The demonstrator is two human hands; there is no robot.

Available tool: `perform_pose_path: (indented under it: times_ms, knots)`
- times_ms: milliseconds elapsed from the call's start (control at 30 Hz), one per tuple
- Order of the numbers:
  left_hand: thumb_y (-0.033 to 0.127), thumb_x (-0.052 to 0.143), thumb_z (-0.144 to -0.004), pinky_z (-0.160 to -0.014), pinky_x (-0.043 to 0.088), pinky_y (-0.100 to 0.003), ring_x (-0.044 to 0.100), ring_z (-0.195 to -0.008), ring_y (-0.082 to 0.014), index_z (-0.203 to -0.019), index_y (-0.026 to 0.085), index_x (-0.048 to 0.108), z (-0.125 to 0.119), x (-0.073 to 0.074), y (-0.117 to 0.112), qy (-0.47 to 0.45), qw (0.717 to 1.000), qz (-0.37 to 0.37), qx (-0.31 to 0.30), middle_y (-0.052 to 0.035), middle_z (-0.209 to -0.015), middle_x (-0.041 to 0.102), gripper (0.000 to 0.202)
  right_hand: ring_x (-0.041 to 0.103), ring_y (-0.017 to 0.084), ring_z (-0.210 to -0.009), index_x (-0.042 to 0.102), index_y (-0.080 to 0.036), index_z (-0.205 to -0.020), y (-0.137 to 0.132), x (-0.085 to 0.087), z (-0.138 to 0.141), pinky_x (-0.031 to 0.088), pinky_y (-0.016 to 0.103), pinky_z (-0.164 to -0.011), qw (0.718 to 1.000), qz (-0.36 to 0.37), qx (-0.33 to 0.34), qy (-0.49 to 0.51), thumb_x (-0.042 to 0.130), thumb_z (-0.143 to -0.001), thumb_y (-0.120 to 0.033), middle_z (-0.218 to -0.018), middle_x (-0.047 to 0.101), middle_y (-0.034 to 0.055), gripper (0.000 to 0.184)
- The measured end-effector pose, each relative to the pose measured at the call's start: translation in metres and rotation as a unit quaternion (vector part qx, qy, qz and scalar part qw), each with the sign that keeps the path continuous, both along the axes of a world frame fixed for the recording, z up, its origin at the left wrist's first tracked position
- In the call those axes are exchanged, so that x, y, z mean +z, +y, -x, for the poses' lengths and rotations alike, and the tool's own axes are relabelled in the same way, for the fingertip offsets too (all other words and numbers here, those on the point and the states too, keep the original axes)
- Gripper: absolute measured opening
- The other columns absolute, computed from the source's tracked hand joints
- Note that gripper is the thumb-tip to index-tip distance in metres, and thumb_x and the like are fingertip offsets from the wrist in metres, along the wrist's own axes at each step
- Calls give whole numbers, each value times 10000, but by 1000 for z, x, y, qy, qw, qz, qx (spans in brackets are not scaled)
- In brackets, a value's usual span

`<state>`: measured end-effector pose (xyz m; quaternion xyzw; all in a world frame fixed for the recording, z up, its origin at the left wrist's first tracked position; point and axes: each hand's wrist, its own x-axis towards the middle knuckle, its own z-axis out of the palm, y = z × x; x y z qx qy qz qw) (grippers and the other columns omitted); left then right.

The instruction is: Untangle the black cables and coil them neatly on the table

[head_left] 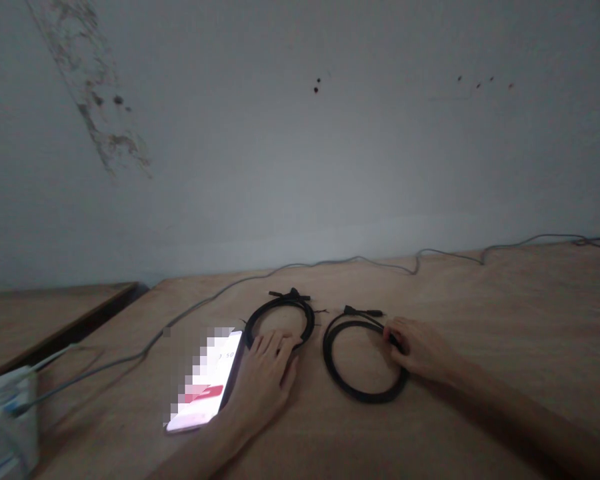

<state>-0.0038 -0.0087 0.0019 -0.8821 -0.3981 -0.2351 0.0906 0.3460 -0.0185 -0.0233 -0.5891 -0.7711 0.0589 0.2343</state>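
Two coiled black cables lie side by side on a light wooden table [505, 320]. My left hand [265, 380] is on the near arc of the left cable coil [280, 302], with its fingers closed over the cable. My right hand [415, 350] has its fingertips curled around the right side of the right cable coil [365, 393]. That coil has a small black plug [364, 311] at its far side. Bundled ends or ties stick out at the far side of the left coil. A lit smartphone [205, 380] with a blurred screen lies just beside my left hand.
A thin grey cable [330, 260] runs along the table's far edge and curves down toward the lower left. A white object [7, 427] stands at the lower left, beside a lower wooden surface [45, 320]. A stained grey wall [300, 133] rises behind the table.
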Motion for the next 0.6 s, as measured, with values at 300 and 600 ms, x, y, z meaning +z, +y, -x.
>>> perform_pose_path:
  times_ms: [300, 600]
  knots:
    - [224, 536, -974, -968, 474, -461, 577, -1096, -287, -1205, 210, 591, -3, 10, -14, 7, 988, 41, -147, -106, -1173, 632, 238, 574, 181, -721, 642, -235, -895, -19, 16, 11, 417, 297, -702, 992, 43, 120, 20, 621, -781, -205, -782, 637, -5, 120]
    - [167, 518, -936, -918, 461, -399, 573, -928, -234, -920, 218, 573, -6, 9, -16, -5, 976, 83, -203, -48, -933, 650, 77, 547, 155, -662, 639, -227, -859, -19, 13, 10, 396, 275, -645, 987, 43, 146, 48, 634, -757, -140, -734, 605, -28, 134]
